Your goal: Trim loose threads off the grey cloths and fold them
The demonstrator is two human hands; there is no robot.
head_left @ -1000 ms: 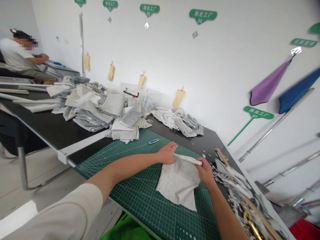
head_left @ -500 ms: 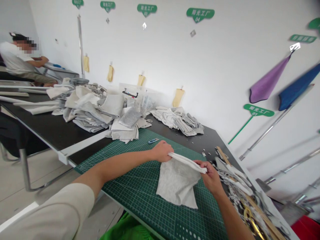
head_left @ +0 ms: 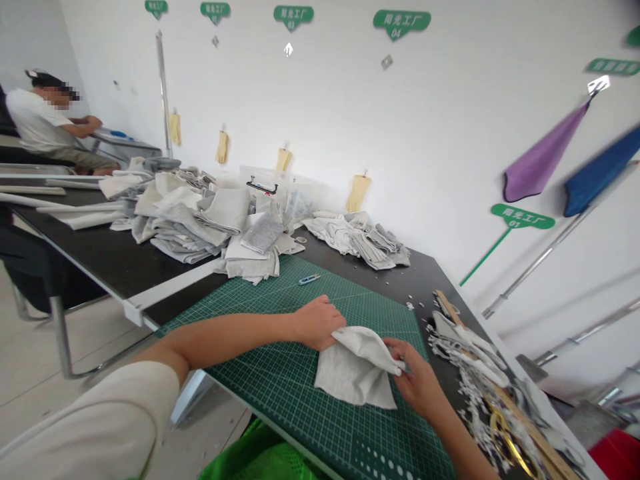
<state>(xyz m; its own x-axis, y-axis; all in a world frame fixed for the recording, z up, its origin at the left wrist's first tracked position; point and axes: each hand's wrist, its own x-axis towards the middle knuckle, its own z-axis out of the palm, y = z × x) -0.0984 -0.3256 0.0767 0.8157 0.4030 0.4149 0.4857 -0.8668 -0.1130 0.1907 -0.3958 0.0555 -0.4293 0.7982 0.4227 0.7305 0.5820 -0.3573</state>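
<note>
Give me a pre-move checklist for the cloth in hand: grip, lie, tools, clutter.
1. Left hand on the cloth: ok, gripping the far edge near its left end.
2. Right hand on the cloth: ok, pinching the right end of that edge.
3. Cloth flat on the mat: not ok, far edge raised and bowed between the hands.
4. Snips apart from the cloth: ok, lying on the mat beyond the left hand.
5. Scissors off the mat: ok, among scraps to its right.
6. No scraps under the cloth: cannot tell, underside hidden.
</note>
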